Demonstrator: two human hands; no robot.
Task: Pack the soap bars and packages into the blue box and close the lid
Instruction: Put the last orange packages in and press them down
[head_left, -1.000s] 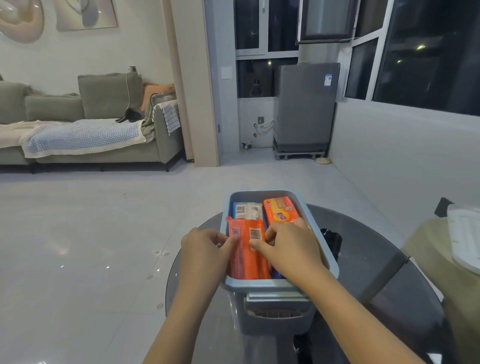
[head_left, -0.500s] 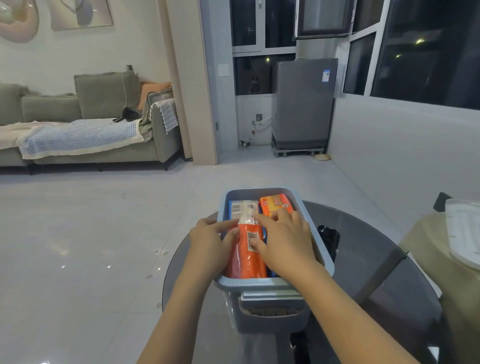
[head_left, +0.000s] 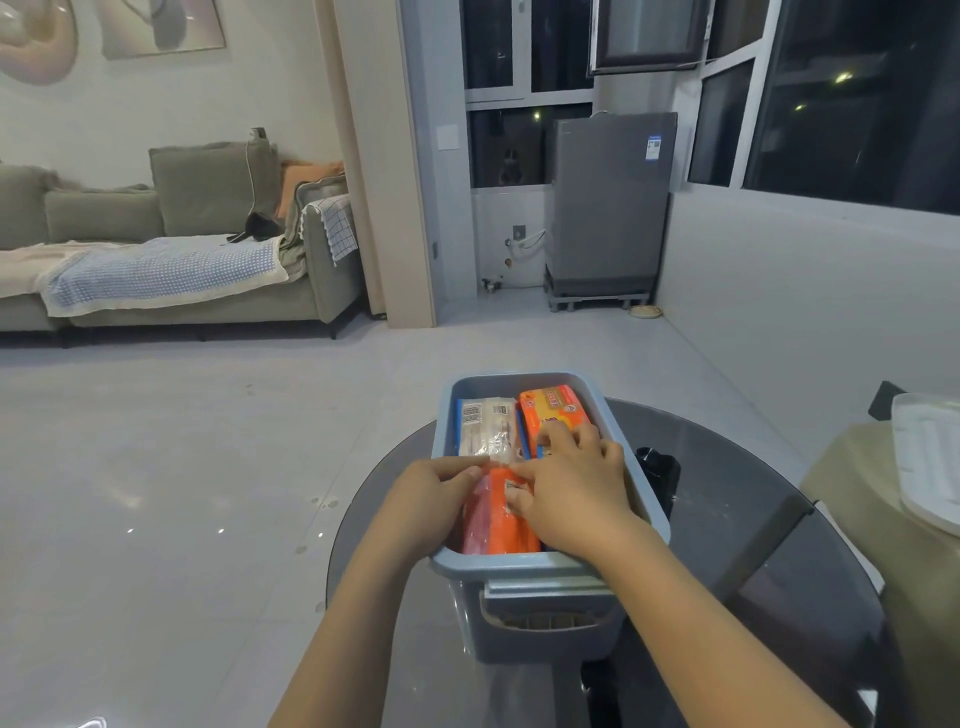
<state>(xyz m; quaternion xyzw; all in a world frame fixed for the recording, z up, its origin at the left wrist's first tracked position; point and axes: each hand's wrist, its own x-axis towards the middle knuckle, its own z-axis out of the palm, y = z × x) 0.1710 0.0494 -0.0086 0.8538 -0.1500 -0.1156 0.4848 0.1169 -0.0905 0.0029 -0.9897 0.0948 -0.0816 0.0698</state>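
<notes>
**Both hands inside the blue box, on the orange package**

At the far left of the frame we see a grey-green sofa (head_left: 171, 270) with a pale blue blanket (head_left: 161, 270) draped over its seat, well apart from everything else.

Moving toward the lower centre, our left hand (head_left: 434, 501) reaches over the left wall of the blue box (head_left: 519, 566). Its fingers are curled and its thumb and fingertips press against the upper left edge of the orange package (head_left: 498, 514), which lies lengthwise in the near half of the box. Just beyond that hand, in the far left of the box, lies a white-wrapped soap bar (head_left: 485, 423) with a barcode label facing up.

The box stands open on a round dark glass table (head_left: 727, 545); no lid is on it. Our right hand (head_left: 569, 491) lies palm down over the right half of the box, fingers bent, its fingertips pressing the top of the orange package beside the left hand's. To its upper right, a second orange soap pack (head_left: 553, 408) fills the far right corner, partly covered by the right fingers.

Further right, in the upper middle of the frame, a grey appliance (head_left: 608, 202) stands against the wall. At the right edge, a white tray-like object (head_left: 930, 462) rests on a beige surface.
</notes>
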